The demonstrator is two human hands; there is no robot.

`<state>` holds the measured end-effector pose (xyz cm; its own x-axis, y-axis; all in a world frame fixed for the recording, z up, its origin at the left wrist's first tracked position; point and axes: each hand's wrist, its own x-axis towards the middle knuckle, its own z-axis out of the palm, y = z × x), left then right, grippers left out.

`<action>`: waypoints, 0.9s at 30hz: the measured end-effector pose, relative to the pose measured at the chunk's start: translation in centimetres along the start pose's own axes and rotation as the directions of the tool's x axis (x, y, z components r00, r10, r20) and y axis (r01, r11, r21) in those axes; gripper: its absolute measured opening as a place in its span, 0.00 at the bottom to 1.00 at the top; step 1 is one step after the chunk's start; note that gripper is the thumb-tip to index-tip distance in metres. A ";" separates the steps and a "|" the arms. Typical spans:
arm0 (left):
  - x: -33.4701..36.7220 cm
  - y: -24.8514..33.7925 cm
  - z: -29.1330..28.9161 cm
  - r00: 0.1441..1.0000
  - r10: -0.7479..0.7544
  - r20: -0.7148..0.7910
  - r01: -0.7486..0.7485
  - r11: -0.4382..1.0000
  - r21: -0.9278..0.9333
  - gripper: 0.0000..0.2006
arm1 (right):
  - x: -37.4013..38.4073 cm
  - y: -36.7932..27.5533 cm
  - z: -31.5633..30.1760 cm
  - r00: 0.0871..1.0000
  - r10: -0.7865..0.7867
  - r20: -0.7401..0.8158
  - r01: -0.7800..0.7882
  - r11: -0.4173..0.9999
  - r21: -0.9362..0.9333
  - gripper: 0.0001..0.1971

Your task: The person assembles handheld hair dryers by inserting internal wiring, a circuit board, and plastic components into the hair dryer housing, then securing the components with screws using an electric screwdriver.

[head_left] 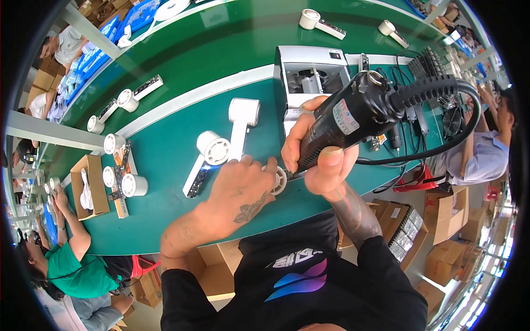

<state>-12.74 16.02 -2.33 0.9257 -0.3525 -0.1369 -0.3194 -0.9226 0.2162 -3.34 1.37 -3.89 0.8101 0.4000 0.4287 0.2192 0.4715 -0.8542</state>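
Note:
My right hand point(323, 160) is closed round a black corded electric screwdriver point(346, 121), whose lower end points down toward my left hand. My left hand point(240, 187) has its fingers curled over a white round-headed housing point(280, 182) on the green work table, just beside the screwdriver's tip. Most of that housing is hidden under the hand, and whether the tip touches it I cannot tell. Just beyond my left hand lie two more white housings, one with a spoked round end point(213, 148) and dark parts in its handle, the other with a plain drum point(244, 112).
A grey-white machine point(310, 77) with an open front stands beyond my right hand. Several white housings point(134, 185) and a cardboard box point(90, 187) are at left. More units point(128, 100) lie on the green conveyor. Cables and tools point(395, 138) crowd the right; co-workers sit on both sides.

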 end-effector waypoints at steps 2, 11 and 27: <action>0.1 -0.1 -0.1 1.000 0.011 -0.008 -0.011 1.000 0.010 0.30 | 0.2 -0.1 -0.1 1.000 -0.008 -0.011 0.008 1.000 0.012 0.47; 0.2 0.0 -0.2 1.000 -0.001 0.007 0.001 1.000 0.012 0.30 | 0.2 0.1 -0.7 0.999 0.002 0.037 -0.002 1.000 0.008 0.47; 0.2 0.2 0.4 1.000 0.009 0.018 -0.010 1.000 0.027 0.30 | -0.3 1.1 -0.8 0.999 0.003 0.041 -0.004 0.999 0.042 0.42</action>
<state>-12.72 15.75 -2.67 0.9190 -0.3636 -0.1522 -0.3334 -0.9231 0.1918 -2.94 1.15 -5.22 0.7877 0.4330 0.4381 0.1926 0.5025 -0.8429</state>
